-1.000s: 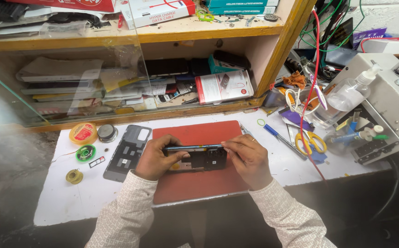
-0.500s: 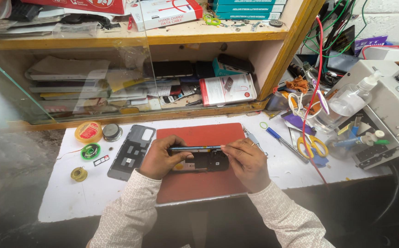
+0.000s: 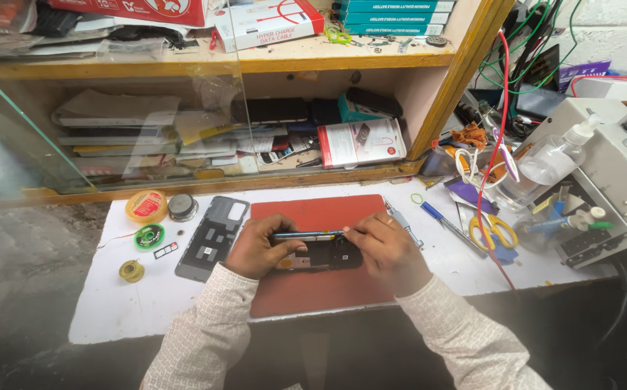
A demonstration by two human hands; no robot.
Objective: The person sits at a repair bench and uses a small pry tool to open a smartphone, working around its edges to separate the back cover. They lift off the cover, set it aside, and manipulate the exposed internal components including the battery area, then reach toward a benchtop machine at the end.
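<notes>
An opened black phone [image 3: 324, 254] lies on a red mat [image 3: 313, 217] at the middle of the white worktop. My left hand [image 3: 259, 247] grips its left end. My right hand [image 3: 385, 245] grips its right end. Between both hands the phone's thin upper part, with a bluish edge [image 3: 306, 235], is raised on its side above the body. A dark back cover [image 3: 212, 237] lies flat just left of the mat, apart from my left hand.
Rolls of tape and solder [image 3: 146, 206] sit left of the cover. A blue pen [image 3: 440, 217], yellow-handled scissors [image 3: 492, 231], a clear pump bottle [image 3: 551, 159] and a grey machine [image 3: 616, 180] crowd the right. Wooden shelves [image 3: 255, 65] with boxes and papers stand behind.
The camera has shifted slightly. Both hands stay on the phone in nearly the same place on the red mat.
</notes>
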